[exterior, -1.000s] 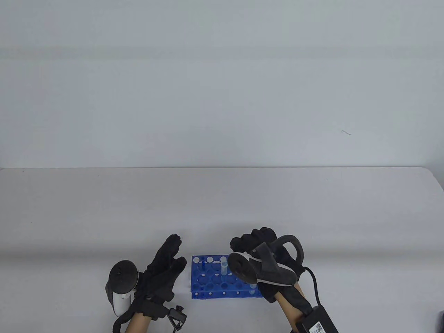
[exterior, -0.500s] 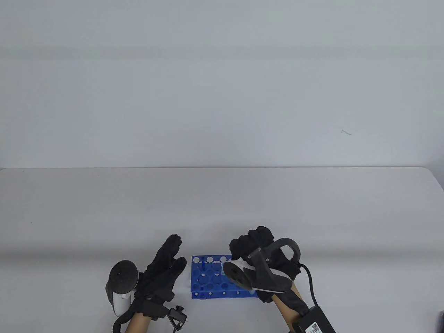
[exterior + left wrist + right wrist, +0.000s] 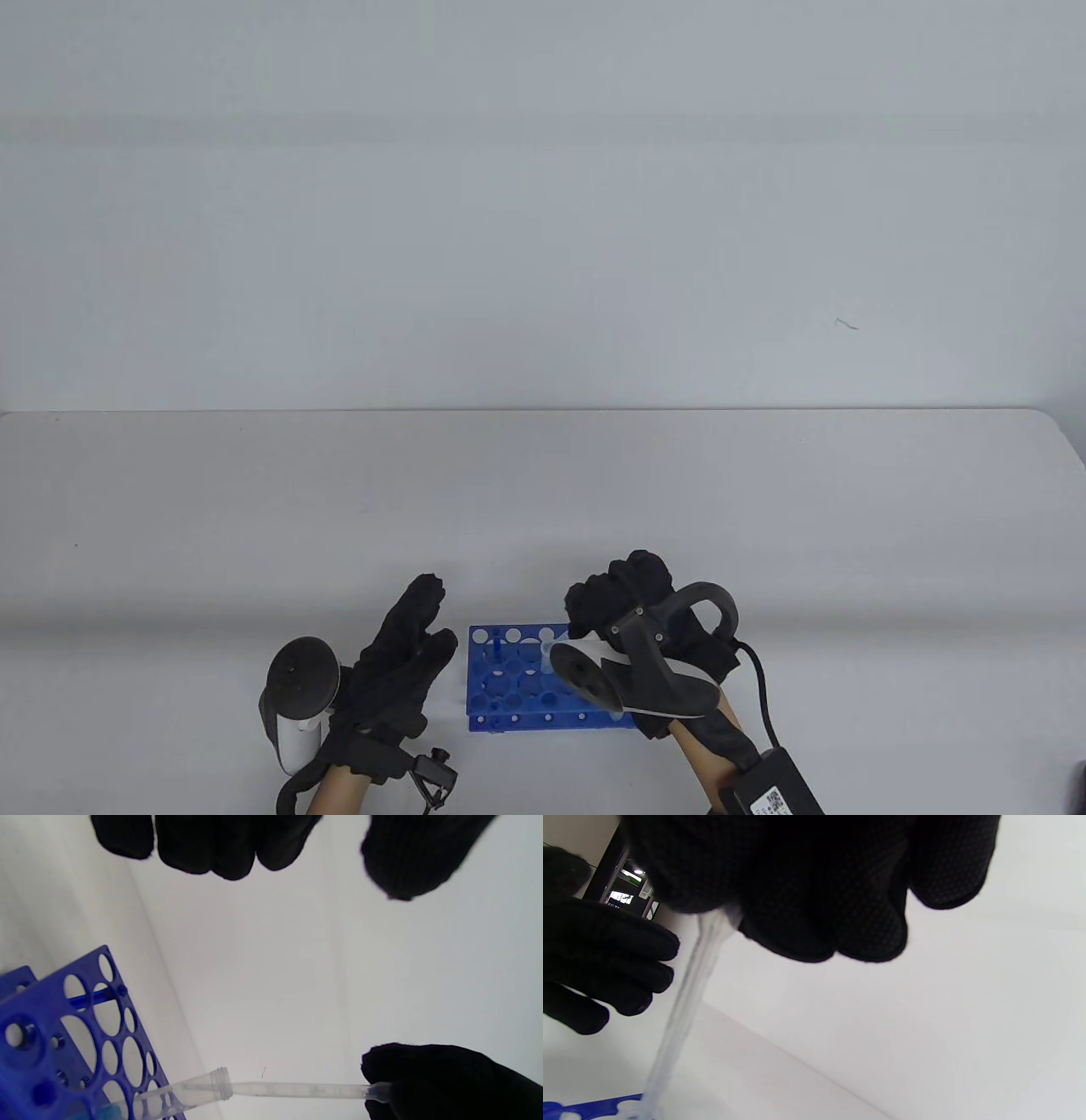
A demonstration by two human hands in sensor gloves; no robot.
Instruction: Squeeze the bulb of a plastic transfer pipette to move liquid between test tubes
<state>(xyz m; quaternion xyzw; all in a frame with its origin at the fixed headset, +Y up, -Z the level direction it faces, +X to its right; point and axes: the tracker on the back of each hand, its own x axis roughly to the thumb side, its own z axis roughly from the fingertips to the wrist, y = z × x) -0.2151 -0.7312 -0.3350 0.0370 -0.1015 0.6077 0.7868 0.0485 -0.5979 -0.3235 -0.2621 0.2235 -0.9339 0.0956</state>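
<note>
A blue test tube rack (image 3: 509,692) stands near the table's front edge. In it a clear test tube (image 3: 199,1088) leans, bluish at its bottom. The clear stem of the plastic pipette (image 3: 297,1090) enters the tube's mouth. My right hand (image 3: 615,594) hovers above the rack's right half, fingers curled around the pipette's (image 3: 687,993) upper end, so the bulb is hidden. In the table view the right tracker (image 3: 632,675) covers most of the tube. My left hand (image 3: 428,615) stays just left of the rack with straight fingers (image 3: 212,844), holding nothing.
A black box (image 3: 776,785) with a cable lies at the front right, behind my right wrist. The white table (image 3: 543,492) runs back to a pale wall. Several rack holes (image 3: 80,1035) stand vacant.
My right hand has shifted slightly left and lower over the rack, and its tracker now hides the tube in the table view. The left hand has not moved.
</note>
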